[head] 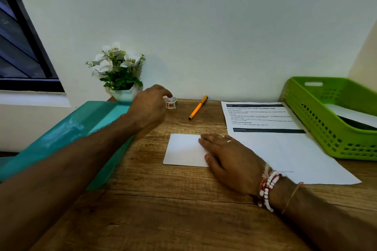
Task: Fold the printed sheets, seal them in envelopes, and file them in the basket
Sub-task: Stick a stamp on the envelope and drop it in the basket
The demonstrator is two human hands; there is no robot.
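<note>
You sit at a big wooden desk (163, 210). A long blue-green plastic sheet (67, 134) lies along its left side.

On the right stands the green basket (318, 120). Something white (350, 114) lies inside it. It may be an envelope that is already filed, but I cannot tell for sure.

Just beside the basket lies a printed sheet (275, 149). It is flat and not folded, so that one is left to do.

In the middle of the desk is a white envelope (183, 151). At least it looks like one. It could be a folded sheet. Your right hand (230, 155) rests flat on its right end, fingers straight, pressing it down. It grips nothing.

Your left hand (150, 106) reaches far out, past the flowers in the white pot (118, 71), to the back of the desk. Its fingers bend down at the little tape roll (171, 103). One fingertip is at the top of the roll. I cannot tell if you have hold of the roll yet.

An orange pen (197, 107) lies near the roll, not touched.

So I think you are at the sealing step for this envelope. After the tape, it goes in the basket. Then the flat sheet needs folding, an envelope, tape and filing too.
</note>
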